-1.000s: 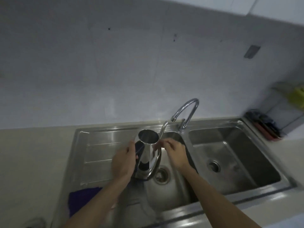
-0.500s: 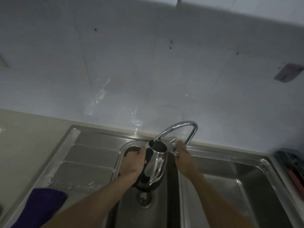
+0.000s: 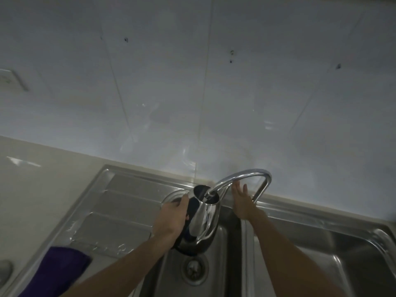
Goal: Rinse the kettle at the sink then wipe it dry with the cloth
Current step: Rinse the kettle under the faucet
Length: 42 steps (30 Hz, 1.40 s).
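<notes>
Your left hand (image 3: 171, 217) grips the kettle (image 3: 203, 219) under the tap (image 3: 242, 175), so hold it steady there while your open right hand (image 3: 241, 202) reaches the tap's upright.

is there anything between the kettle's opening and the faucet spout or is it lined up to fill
Nothing visible stands between them. The left hand holds the kettle over the left basin, with its open mouth directly under the faucet outlet. The right hand is open beside the faucet's upright pipe, clear of the opening. No water stream can be made out.
</notes>
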Motion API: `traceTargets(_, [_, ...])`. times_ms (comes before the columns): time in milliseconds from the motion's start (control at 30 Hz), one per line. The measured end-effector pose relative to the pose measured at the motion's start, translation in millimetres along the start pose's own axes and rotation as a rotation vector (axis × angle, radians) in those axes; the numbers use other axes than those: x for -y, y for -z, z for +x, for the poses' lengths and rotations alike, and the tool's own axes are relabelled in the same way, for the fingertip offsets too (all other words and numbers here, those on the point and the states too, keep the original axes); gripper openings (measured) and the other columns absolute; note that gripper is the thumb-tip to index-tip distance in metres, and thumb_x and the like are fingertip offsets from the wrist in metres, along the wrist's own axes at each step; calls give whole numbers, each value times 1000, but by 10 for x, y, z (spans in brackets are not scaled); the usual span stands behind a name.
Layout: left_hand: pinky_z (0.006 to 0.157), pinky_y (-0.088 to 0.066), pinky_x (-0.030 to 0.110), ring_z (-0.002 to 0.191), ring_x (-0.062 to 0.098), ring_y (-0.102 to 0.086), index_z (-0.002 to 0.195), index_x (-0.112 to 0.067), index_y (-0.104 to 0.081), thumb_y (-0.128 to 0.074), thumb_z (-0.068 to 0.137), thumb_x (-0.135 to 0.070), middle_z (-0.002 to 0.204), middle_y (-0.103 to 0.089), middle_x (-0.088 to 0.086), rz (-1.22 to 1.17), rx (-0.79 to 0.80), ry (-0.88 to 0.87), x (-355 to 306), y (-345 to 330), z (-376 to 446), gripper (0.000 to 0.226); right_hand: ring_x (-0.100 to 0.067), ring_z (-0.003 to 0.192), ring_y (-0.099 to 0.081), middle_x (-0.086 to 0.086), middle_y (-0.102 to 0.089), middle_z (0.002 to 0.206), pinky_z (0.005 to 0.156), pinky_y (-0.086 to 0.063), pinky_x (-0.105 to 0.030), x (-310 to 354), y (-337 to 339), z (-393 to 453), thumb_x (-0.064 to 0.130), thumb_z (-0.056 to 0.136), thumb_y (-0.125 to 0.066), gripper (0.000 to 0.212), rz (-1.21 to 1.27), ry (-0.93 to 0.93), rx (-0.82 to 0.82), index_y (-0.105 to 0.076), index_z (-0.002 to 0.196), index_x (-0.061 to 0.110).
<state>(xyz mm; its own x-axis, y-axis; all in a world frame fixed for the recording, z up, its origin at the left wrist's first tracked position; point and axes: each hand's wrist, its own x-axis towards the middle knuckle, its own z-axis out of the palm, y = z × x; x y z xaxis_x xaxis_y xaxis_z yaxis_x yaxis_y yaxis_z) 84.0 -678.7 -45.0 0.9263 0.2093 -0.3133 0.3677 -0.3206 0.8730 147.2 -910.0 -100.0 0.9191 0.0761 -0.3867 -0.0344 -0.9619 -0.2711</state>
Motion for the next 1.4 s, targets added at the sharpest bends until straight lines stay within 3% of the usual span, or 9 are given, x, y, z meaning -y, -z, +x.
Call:
traceTargets(133, [66,-49,33,50,20,-56,42,-20,-56,-44,91,-56,44,-57,-1,21,11,-8,25,44,1,62,-39,143,21,0,33,152,118,-6,-56,4,81,141,-7,89,-39,85,7,-25,122,20,148,12])
traceTargets(233, [62,-46,31,47,19,-55,41,-19,-55,-44,90,-58,42,-56,-1,38,23,-3,60,89,-2,64,-39,144,18,-7,32,150,120,1,-52,31,-8,63,-9,86,-39,84,42,15,15,18,147,2])
traceTargets(300, [60,-44,29,47,20,-54,40,-18,-54,-45,91,-57,40,-54,-2,43,14,5,73,114,-5,64,-40,147,4,-21,8,158,121,-2,-47,77,-102,-74,-9,86,-37,75,151,-23,-117,2,149,-1])
traceTargets(400, [56,-42,27,46,19,-54,45,-17,-55,-48,91,-52,43,-55,0,46,13,12,105,170,7,59,-40,128,-44,-25,-48,138,107,-36,-40,182,-182,-302,-12,82,-41,60,448,-141,-301,-39,140,3])
traceTargets(467, [52,-39,25,44,17,-52,48,-15,-56,-49,92,-45,45,-55,1,35,11,26,100,233,20,54,-38,117,-53,-23,-57,127,98,-41,-37,240,-197,-409,-13,83,-42,54,525,-158,-336,-49,134,5])
traceTargets(633, [54,-37,26,40,16,-45,45,-16,-51,-48,91,-42,34,-46,-4,96,66,44,-105,334,155,53,-31,118,-55,-17,-58,132,94,-38,-23,313,-235,-535,-9,88,-41,50,571,-196,-316,-51,134,7])
traceTargets(800, [51,-35,25,37,16,-43,53,-14,-54,-47,90,-46,42,-52,0,162,126,84,-294,253,217,49,-29,121,-54,-13,-57,135,85,-32,-13,351,-187,-685,-8,89,-42,47,603,-228,-344,-55,131,8])
traceTargets(1067, [42,-30,18,27,9,-37,59,-10,-55,-49,93,-41,35,-46,-5,134,157,112,-300,253,212,46,-30,126,-50,-9,-54,139,106,-41,-37,342,-113,-824,-9,87,-41,48,574,-195,-350,-58,129,9])
traceTargets(1400, [44,-34,23,37,15,-43,59,-10,-56,-44,94,-40,46,-51,0,46,133,133,-255,233,177,47,-28,131,-46,-11,-53,140,105,-29,-21,387,-78,-883,-10,88,-40,47,592,-203,-360,-57,130,6])
